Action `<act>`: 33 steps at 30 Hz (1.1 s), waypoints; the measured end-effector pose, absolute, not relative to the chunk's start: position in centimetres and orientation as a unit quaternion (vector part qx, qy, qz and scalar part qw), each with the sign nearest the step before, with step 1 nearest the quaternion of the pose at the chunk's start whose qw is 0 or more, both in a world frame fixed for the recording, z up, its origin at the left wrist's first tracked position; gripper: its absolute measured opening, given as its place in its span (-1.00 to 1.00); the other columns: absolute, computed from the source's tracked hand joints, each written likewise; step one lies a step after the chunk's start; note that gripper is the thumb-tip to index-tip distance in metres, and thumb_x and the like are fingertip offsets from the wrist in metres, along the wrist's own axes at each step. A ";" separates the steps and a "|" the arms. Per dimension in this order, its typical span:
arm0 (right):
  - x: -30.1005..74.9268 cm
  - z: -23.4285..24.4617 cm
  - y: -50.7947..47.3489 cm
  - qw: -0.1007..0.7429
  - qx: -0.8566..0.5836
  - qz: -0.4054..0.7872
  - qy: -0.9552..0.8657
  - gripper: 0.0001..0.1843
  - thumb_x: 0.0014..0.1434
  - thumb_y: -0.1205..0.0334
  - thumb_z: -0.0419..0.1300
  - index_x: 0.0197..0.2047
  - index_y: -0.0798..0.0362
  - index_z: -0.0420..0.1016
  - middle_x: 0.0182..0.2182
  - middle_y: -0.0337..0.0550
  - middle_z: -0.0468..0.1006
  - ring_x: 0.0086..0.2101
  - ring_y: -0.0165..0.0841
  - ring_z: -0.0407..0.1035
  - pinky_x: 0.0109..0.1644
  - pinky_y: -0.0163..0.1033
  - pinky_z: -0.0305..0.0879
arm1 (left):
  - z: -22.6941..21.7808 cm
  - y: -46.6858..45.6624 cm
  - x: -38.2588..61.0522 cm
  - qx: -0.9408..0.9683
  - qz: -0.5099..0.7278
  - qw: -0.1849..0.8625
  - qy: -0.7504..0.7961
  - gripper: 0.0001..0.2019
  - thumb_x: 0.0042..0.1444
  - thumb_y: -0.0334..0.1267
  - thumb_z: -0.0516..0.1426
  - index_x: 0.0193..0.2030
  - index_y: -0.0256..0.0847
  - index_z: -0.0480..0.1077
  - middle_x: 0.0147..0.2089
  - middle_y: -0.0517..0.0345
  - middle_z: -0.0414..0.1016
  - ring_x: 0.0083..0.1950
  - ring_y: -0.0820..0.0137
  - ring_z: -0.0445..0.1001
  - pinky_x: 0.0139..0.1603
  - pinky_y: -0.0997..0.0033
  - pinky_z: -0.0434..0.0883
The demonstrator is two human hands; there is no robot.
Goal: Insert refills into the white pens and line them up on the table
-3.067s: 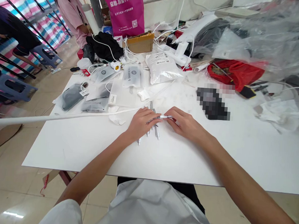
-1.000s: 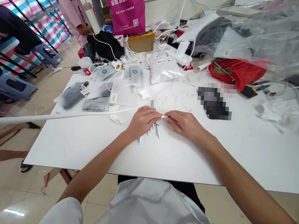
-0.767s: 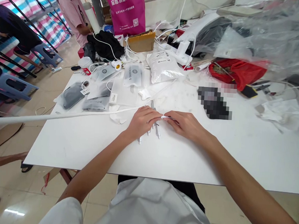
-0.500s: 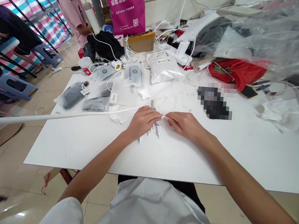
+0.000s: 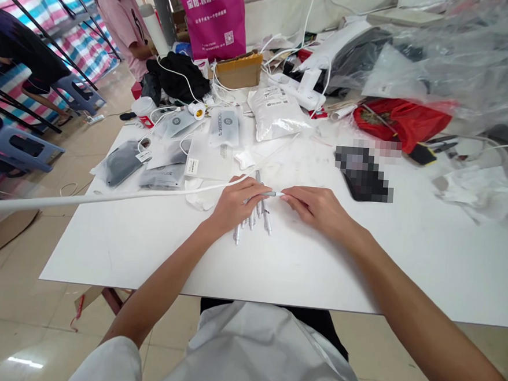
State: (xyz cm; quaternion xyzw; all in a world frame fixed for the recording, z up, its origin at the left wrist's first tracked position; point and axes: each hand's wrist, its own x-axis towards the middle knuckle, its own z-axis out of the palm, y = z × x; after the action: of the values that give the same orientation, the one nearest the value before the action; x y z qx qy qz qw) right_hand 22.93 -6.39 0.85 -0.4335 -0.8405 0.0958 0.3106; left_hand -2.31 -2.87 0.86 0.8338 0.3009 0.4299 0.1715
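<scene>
A pen with a grey grip and a white tip lies level between my two hands above the white table. My left hand is closed round its grey end. The fingertips of my right hand pinch the white tip at the other end. Several more silver-white pens lie on the table beneath and beside my left hand, partly hidden by it.
A white cable runs across from the left, in front of bagged dark items. Behind are a white packet, a cardboard box and a magenta bag. A blurred black object lies right. Two people stand far left.
My hands have moved slightly apart, and more of the pen, including its grey grip, now shows between them. The left hand has shifted a little left, uncovering more of the pens below.
</scene>
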 end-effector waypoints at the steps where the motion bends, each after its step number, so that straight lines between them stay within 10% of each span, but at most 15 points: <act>1: 22.9 0.8 -6.4 0.312 -0.435 0.100 -0.839 -0.69 0.57 0.10 0.07 0.03 0.01 0.62 -0.23 -0.11 0.72 -0.37 -0.31 0.53 -0.30 -0.17 0.28 | 0.9 -2.9 -2.3 0.830 0.431 0.179 0.305 -0.83 0.42 -0.15 0.27 0.04 -0.07 0.66 -0.11 0.06 0.70 -0.08 0.29 0.64 0.05 0.18 0.51; 16: 23.0 1.2 -6.3 0.334 -0.461 0.098 -0.816 -0.63 0.55 -0.02 0.07 0.05 -0.04 0.66 -0.20 -0.02 0.71 -0.33 -0.25 0.52 -0.26 -0.13 0.32 | 2.0 -3.3 -2.3 0.763 0.406 0.319 0.390 -0.79 0.38 -0.04 0.29 -0.02 -0.06 0.68 -0.14 0.09 0.71 -0.14 0.31 0.61 -0.13 0.28 0.52; 24: 22.8 3.0 -6.5 0.358 -0.497 0.320 -0.723 -0.53 0.42 -0.23 0.20 -0.22 -0.02 0.68 -0.44 -0.15 0.63 -0.42 -0.29 0.45 -0.37 -0.18 0.28 | 2.5 -3.9 -2.2 0.748 0.444 0.317 0.378 -0.82 0.35 -0.04 0.33 -0.08 -0.03 0.70 -0.14 0.11 0.72 -0.11 0.30 0.62 -0.07 0.23 0.50; 29: 22.4 2.8 -6.1 0.476 -0.476 0.433 -0.600 -0.58 0.22 -0.23 0.43 -0.14 -0.06 0.63 -0.46 -0.19 0.53 -0.43 -0.29 0.39 -0.32 -0.13 0.34 | 2.7 -4.0 -2.0 0.758 0.444 0.310 0.363 -0.82 0.29 -0.07 0.38 -0.12 -0.10 0.67 -0.17 0.09 0.71 -0.14 0.32 0.63 -0.09 0.27 0.51; 33: 22.1 2.6 -5.5 0.576 -0.422 0.465 -0.523 -0.62 0.37 -0.25 0.23 -0.19 -0.11 0.41 -0.20 -0.08 0.52 -0.19 -0.18 0.46 -0.15 -0.04 0.46 | 2.1 -4.3 -1.5 0.764 0.440 0.322 0.345 -0.74 0.26 -0.09 0.40 0.02 -0.11 0.63 -0.12 0.08 0.71 -0.08 0.31 0.65 0.05 0.24 0.53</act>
State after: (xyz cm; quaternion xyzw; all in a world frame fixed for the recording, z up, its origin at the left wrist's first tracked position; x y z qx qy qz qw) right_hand 22.06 -5.54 2.60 -0.4221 -0.5230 0.4650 0.5762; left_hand -1.47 -4.29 2.08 0.7641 0.3447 0.4397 0.3224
